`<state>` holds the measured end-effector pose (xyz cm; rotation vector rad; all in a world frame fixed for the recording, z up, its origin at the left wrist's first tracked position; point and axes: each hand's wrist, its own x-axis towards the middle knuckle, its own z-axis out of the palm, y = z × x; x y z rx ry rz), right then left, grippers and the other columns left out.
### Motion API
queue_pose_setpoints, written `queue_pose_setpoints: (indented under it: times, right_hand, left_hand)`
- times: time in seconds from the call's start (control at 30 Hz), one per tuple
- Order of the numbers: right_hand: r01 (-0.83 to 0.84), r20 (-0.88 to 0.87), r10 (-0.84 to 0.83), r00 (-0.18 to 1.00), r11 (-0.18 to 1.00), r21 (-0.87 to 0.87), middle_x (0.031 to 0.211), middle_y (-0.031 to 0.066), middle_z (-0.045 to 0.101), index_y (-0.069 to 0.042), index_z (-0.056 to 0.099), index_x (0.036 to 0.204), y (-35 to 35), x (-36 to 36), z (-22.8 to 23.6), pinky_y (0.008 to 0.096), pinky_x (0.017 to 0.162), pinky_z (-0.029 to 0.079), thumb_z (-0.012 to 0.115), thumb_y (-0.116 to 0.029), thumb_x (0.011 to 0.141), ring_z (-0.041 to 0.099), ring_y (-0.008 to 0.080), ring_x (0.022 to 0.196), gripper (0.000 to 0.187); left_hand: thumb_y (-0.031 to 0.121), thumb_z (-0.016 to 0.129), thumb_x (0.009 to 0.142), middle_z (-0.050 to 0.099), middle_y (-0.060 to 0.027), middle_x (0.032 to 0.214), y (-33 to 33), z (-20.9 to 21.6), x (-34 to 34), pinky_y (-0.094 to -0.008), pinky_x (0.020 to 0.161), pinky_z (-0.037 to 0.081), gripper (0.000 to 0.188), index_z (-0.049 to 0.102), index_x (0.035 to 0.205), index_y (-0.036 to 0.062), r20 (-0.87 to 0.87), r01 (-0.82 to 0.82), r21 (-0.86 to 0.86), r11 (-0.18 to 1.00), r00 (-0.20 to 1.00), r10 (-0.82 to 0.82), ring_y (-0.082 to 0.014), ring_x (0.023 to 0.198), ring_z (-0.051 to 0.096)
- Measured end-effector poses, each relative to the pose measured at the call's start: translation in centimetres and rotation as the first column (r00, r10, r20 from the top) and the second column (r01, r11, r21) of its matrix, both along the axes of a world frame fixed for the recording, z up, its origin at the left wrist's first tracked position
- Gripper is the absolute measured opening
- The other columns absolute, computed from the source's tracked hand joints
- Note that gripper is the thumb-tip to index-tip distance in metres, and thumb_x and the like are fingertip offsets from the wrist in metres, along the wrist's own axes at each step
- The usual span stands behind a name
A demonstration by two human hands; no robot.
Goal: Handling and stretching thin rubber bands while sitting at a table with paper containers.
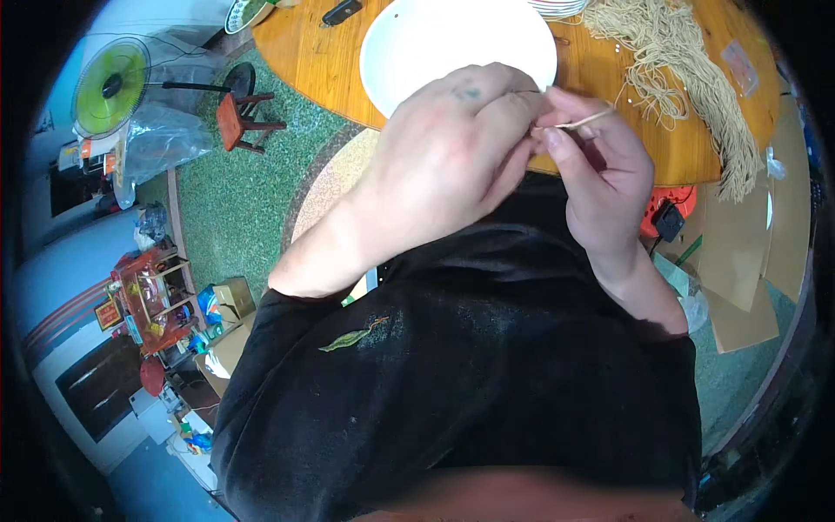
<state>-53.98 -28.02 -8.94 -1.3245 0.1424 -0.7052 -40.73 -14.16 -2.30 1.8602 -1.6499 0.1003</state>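
Both my hands meet above the front edge of the wooden table, by a white basin [452, 39]. My right hand [613, 170] is closed, pinching a thin beige cord [584, 120] between thumb and fingers. Against those fingertips, my left hand [448, 143] is also closed, at the end of the cord; its back faces up and hides most of its fingers. A large heap of the same beige cord [648, 43] lies to the right, with strands hanging over the table edge.
A round wooden table [300, 48] carries a black object [341, 11], a small clear packet [739, 65] and tiny white beads. At left are a green fan [111, 85] and a small wooden stool [233, 122]. Cardboard [739, 252] and a red stool [683, 204] are at right.
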Motion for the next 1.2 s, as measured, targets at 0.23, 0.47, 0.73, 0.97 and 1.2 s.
queue_pose_setpoints:
  times: [0.23, 0.47, 0.73, 0.97, 1.2]
  right_hand:
    - [0.217, -0.089, -0.292, 0.952, 0.854, -0.474, 0.096, 0.0069, 0.076, 0.003, 0.078, 0.112, -2.6, -0.2, 0.6, 0.0268, 0.074, 0.057, 0.077, 0.0, 0.096, 0.07, 0.0118, 0.079, 0.017]
    - [0.115, 0.011, -0.116, 0.993, 0.991, 0.074, 0.097, 0.0061, 0.068, 0.001, 0.052, 0.142, -4.6, 0.4, -0.1, 0.0242, 0.066, 0.055, 0.074, -0.005, 0.102, 0.064, 0.0098, 0.077, 0.046]
    - [0.199, -0.19, -0.201, 0.961, 0.98, -0.03, 0.107, 0.0042, 0.059, -0.001, 0.042, 0.153, -3.4, 0.2, -4.3, 0.0243, 0.073, 0.058, 0.071, -0.003, 0.101, 0.066, 0.0105, 0.094, 0.059]
    - [-0.248, -0.532, 0.232, 0.814, 0.968, 0.042, 0.102, 0.0055, 0.075, 0.002, 0.067, 0.127, -3.0, -0.2, -4.8, 0.0236, 0.064, 0.055, 0.073, 0.0, 0.098, 0.067, 0.0076, 0.077, 0.03]
    - [-0.207, -0.402, -0.01, 0.916, 0.846, -0.491, 0.101, 0.0081, 0.071, -0.001, 0.072, 0.119, -2.0, -1.0, -5.0, 0.0283, 0.068, 0.056, 0.086, -0.006, 0.088, 0.067, 0.0134, 0.071, 0.035]
  left_hand:
    - [0.002, 0.081, 0.083, 0.072, -0.0123, 0.098, 1.0, -0.6, -0.2, -0.0424, 0.075, 0.058, 0.02, 0.073, 0.102, 0.0033, 0.06, -0.046, -0.004, 0.999, 0.997, 0.046, -0.0325, 0.095, 0.072]
    - [0.003, 0.076, 0.086, 0.071, -0.01, 0.095, 2.4, -0.8, 0.4, -0.0446, 0.093, 0.052, 0.014, 0.068, 0.098, 0.0053, -0.013, -0.017, -0.022, 1.0, 1.0, 0.017, -0.0321, 0.094, 0.071]
    - [0.007, 0.073, 0.085, 0.072, -0.008, 0.097, 3.4, -0.9, 2.3, -0.0518, 0.114, 0.042, 0.013, 0.068, 0.096, 0.0068, 0.037, -0.16, -0.02, 0.987, 0.986, 0.161, -0.0297, 0.101, 0.072]
    - [0.001, 0.075, 0.086, 0.075, -0.0119, 0.103, 5.1, -1.4, 5.2, -0.0472, 0.108, 0.048, 0.016, 0.071, 0.1, 0.0076, 0.094, -0.302, -0.101, 0.948, 0.946, 0.311, -0.0331, 0.112, 0.072]
    - [0.004, 0.078, 0.092, 0.076, -0.0131, 0.103, 5.6, -2.1, 8.0, -0.0415, 0.09, 0.057, 0.01, 0.072, 0.099, 0.0039, 0.129, -0.391, -0.232, 0.891, 0.895, 0.426, -0.0324, 0.103, 0.073]
